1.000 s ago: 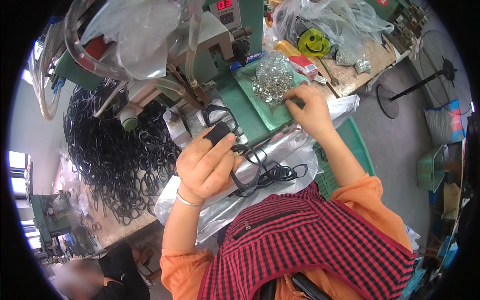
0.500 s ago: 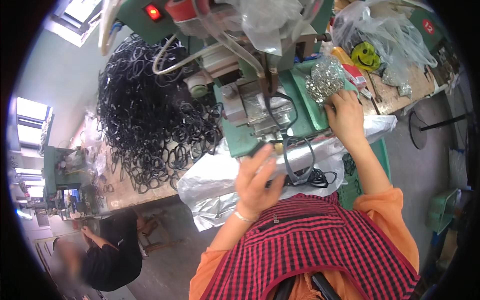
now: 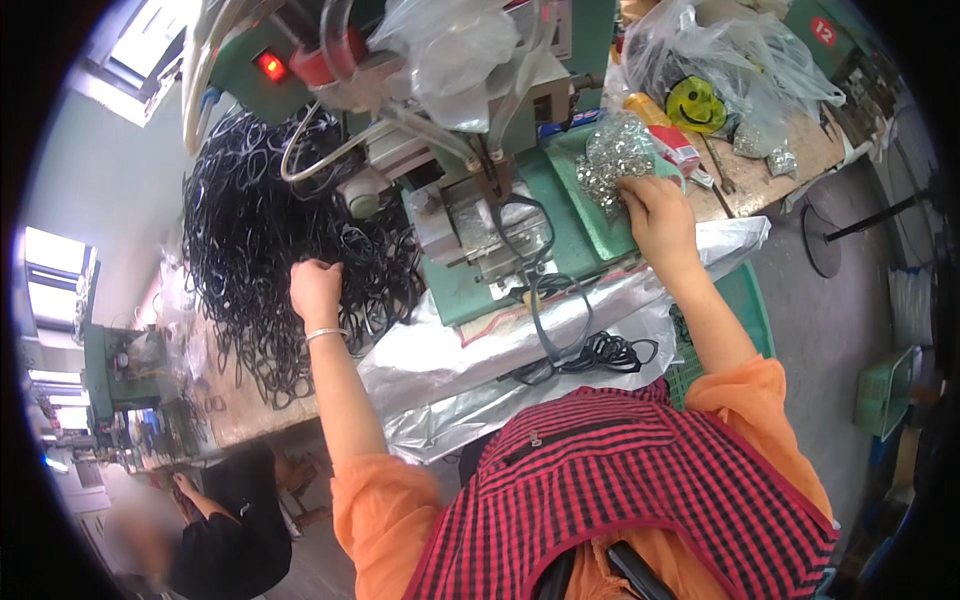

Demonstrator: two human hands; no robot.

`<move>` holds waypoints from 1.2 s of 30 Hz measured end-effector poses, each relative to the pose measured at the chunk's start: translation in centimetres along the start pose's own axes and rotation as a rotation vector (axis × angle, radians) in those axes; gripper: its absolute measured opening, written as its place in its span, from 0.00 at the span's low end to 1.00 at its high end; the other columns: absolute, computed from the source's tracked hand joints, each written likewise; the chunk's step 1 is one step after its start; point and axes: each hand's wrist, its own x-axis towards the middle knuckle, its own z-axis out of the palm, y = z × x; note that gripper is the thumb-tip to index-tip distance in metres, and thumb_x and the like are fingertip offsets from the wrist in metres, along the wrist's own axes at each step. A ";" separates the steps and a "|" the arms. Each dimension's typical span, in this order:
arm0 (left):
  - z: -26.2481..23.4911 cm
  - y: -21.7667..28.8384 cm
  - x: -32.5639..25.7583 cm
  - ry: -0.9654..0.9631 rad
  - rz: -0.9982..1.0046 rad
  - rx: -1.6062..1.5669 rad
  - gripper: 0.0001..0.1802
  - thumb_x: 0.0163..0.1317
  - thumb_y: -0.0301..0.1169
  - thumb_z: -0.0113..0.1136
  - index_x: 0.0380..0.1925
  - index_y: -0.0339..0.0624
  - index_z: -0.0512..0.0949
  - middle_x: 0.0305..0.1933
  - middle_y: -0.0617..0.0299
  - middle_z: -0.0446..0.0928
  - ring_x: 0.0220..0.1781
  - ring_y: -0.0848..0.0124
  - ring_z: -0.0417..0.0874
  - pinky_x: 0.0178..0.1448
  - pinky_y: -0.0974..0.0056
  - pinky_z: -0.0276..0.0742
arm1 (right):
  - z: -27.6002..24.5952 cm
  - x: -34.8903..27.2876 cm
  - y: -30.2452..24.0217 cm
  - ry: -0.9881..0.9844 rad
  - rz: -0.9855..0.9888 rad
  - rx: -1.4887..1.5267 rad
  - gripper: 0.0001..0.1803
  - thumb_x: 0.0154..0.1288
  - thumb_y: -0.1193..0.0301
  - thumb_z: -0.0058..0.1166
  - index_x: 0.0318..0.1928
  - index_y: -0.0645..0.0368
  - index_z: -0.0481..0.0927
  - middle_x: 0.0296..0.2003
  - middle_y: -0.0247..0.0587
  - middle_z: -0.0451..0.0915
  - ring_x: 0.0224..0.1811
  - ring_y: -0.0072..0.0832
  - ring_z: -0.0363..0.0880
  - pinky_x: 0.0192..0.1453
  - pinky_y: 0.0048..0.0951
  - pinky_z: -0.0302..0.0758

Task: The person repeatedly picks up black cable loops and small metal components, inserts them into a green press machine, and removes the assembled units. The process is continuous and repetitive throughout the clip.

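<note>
My left hand [image 3: 316, 292] is closed at the near side of a big heap of black looped frames [image 3: 255, 200], shaped like spectacle fronts. Whatever its fingers hold is hidden. My right hand [image 3: 660, 225] rests over a green tray [image 3: 618, 240], fingers bent and fingertips in a pile of small shiny metal pieces [image 3: 600, 172]; anything pinched there is too small to make out. Between my hands stands a green bench machine [image 3: 455, 300]. One black frame [image 3: 541, 315] hangs at its work point, one ring under the head and the other over silvery sheeting [image 3: 470, 350].
More dark frames [image 3: 615, 352] lie bunched on the sheeting near my apron. Clear tubes [image 3: 345, 160] hang by the machine. Plastic bags [image 3: 730, 60] and tools [image 3: 722, 165] lie at the back right. A co-worker [image 3: 235, 530] sits at the lower left.
My left hand has left the front of the machine and moved left to the black heap, its spread fingers now closed. My right hand stays at the metal pieces. The whole view has shifted slightly.
</note>
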 end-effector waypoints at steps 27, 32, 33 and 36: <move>-1.4 6.2 -11.9 0.042 -0.072 -1.895 0.06 0.73 0.25 0.52 0.47 0.40 0.74 0.44 0.59 0.78 0.46 0.69 0.80 0.52 0.59 0.80 | 0.6 5.1 -10.8 -0.126 0.316 1.003 0.16 0.56 0.78 0.64 0.44 0.64 0.77 0.35 0.37 0.81 0.41 0.21 0.81 0.50 0.26 0.76; -5.5 8.6 -11.8 0.241 0.137 -1.926 0.07 0.75 0.25 0.50 0.49 0.40 0.73 0.44 0.56 0.78 0.47 0.69 0.79 0.53 0.59 0.79 | 0.5 4.9 -11.2 -0.074 0.322 0.992 0.19 0.55 0.78 0.65 0.48 0.64 0.76 0.35 0.35 0.81 0.41 0.21 0.81 0.50 0.25 0.76; -8.1 9.7 -12.2 0.248 0.267 -1.960 0.08 0.74 0.25 0.50 0.50 0.39 0.73 0.43 0.55 0.78 0.47 0.68 0.79 0.53 0.58 0.78 | 0.6 4.9 -11.0 -0.090 0.326 0.994 0.20 0.55 0.77 0.66 0.49 0.63 0.76 0.35 0.35 0.81 0.41 0.21 0.81 0.49 0.25 0.76; -13.7 11.4 -13.0 0.417 0.670 -1.859 0.12 0.70 0.24 0.50 0.52 0.37 0.72 0.42 0.51 0.78 0.47 0.65 0.78 0.53 0.58 0.78 | 0.9 5.1 -11.2 -0.106 0.298 1.014 0.21 0.56 0.77 0.65 0.50 0.63 0.75 0.35 0.35 0.81 0.41 0.22 0.81 0.50 0.27 0.75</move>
